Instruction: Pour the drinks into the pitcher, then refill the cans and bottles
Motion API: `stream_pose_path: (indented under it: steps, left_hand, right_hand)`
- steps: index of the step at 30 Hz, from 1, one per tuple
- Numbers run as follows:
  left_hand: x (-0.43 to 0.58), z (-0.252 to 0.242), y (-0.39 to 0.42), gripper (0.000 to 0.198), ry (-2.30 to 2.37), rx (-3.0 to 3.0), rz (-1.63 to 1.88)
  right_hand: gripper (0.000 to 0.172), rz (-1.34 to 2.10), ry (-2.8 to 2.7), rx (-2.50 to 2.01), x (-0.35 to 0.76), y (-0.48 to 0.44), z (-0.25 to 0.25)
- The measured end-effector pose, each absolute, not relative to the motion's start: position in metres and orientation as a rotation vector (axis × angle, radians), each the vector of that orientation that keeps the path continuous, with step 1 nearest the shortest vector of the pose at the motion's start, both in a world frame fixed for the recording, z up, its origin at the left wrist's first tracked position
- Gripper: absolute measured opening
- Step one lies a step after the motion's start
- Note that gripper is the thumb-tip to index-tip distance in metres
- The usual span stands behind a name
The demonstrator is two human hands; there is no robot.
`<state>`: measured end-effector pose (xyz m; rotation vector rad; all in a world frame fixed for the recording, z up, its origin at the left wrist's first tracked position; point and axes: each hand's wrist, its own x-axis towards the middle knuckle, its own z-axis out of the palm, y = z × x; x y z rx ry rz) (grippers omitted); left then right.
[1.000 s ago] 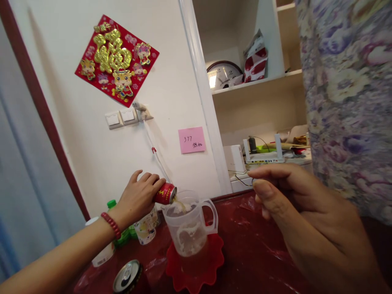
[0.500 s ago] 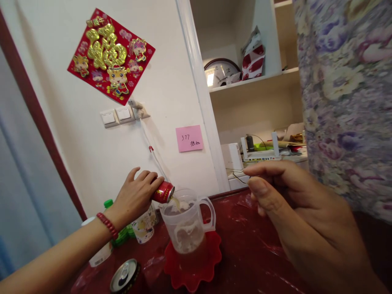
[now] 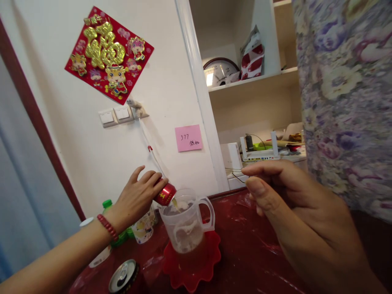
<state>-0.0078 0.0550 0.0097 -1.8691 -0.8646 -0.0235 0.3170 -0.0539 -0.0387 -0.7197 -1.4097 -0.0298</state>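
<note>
Clearly tipped over, the can (image 3: 165, 193) sits just below and left of the frame's centre, its long axis slanting down from upper left to lower right. Its open end points right and downward over the jug (image 3: 185, 234), and a thin pale-yellow stream runs from it into the jug's mouth. The left hand (image 3: 139, 194) has its fingers wrapped over the can from above, covering its far end; a red bracelet (image 3: 107, 226) rings that wrist.

Upright at lower centre, the clear jug stands on a red scalloped dish (image 3: 174, 271), with its handle turned to the right of the frame and whitish froth inside. Left of the dish, at the bottom edge, a second can (image 3: 124, 274) stands with its top facing up. Behind the left forearm, at lower left, are a patterned cup (image 3: 143, 232), a green-capped bottle (image 3: 107, 203) and a white tub (image 3: 101, 258), all partly hidden.

The right hand (image 3: 303, 216) hangs at lower right, well apart from the jug, thumb and forefinger brought close together; whether anything is pinched there I cannot tell. Dark red bench (image 3: 248, 249) spreads beneath, and a pink note (image 3: 188, 138) is on the wall above the jug.
</note>
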Motion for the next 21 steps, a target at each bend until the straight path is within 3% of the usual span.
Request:
stream_pose_path:
  steps: [21]
  left_hand:
    - [0.003,-0.011,0.057,0.045,-0.558,-1.915,-0.018]
  right_hand:
    - [0.012,-0.035,-1.413,-0.755,0.316,-0.055,-0.037]
